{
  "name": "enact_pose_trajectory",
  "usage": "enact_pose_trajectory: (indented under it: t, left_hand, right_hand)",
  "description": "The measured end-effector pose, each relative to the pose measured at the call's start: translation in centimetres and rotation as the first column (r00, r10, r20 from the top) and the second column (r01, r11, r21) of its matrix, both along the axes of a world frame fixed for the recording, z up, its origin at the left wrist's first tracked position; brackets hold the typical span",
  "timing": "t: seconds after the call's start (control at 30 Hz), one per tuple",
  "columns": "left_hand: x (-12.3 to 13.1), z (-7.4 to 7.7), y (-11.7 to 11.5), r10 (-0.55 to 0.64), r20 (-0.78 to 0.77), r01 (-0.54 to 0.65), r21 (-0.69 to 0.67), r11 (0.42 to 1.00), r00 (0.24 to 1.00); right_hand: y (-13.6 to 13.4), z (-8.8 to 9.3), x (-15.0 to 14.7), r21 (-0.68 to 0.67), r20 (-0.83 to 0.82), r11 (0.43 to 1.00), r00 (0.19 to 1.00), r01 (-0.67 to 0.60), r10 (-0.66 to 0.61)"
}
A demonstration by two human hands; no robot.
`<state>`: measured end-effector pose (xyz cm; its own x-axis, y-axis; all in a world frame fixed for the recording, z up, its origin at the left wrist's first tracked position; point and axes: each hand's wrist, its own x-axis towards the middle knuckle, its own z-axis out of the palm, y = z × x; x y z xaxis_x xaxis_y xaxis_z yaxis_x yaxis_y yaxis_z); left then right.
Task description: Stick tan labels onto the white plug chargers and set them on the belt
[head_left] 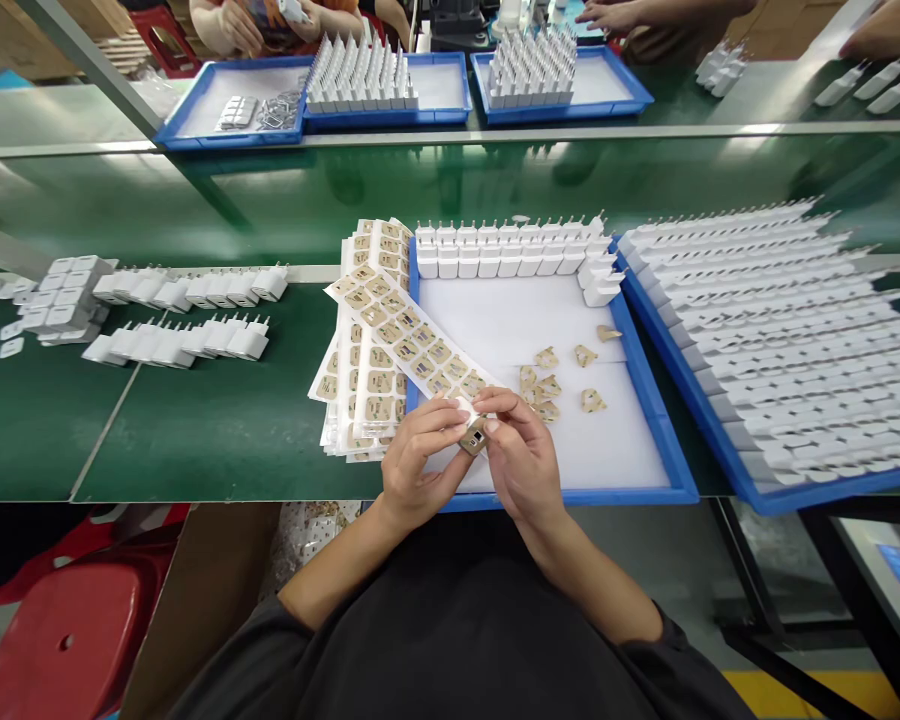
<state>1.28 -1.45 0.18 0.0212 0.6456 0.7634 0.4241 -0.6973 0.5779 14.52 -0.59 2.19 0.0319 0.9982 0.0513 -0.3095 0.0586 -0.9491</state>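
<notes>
At the left end of the green worktop (pixel 15 420), white square plastic blocks (pixel 67 295) sit in a stack, with a few flat white pieces lying loose beside it. Right of the stack, white plug chargers (pixel 172 345) lie in two rows, their pins pointing away from the person. Next comes a pile of white label sheets (pixel 379 410) printed with tan stickers, and across it slants a single sticker strip (pixel 412 335), whose lower end runs over the blue tray's left rim to the hands.

The left forearm angles up and inward from a dark sleeve; the left hand (pixel 429 462) is turned palm inward, its index and middle fingers curving over the top of one white charger (pixel 474 438) while the thumb supports it from below. This charger is held above the near left part of the blue tray (pixel 656 420), with its tan-covered end, which has a dark port opening, facing the person. Mirroring the left, the right forearm slants inward; the right hand (pixel 525 455) has its index finger bent across the charger's top and its thumb against the right side, so both hands pinch it.

Inside the tray, upright chargers (pixel 510 250) line the far side, and crumpled tan scraps (pixel 547 387) lie right of the hands. Farther right, a second blue tray (pixel 682 415) is packed with rows of chargers.
</notes>
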Motion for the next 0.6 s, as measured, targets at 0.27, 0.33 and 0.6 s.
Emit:
enact_pose_trajectory:
  t: [0.27,0.33,0.6]
  left_hand:
    - [-0.2,-0.7,-0.2,-0.083,0.130,0.098,-0.114,0.989,0.988]
    - [-0.4,-0.7,-0.3,-0.102,0.166,0.125,-0.136,0.983,0.981]
    - [-0.7,-0.1,-0.5,-0.115,0.036,0.119,-0.134,0.984,0.993]
  right_hand:
    - [-0.2,-0.1,0.8,0.164,0.296,0.977,0.951,-0.139,0.085]
    - [0.0,0.1,1.8,0.184,0.334,0.956,0.929,-0.230,0.159]
    - [1.3,1.8,4.1,0.404,0.615,0.885,0.785,-0.233,-0.073]
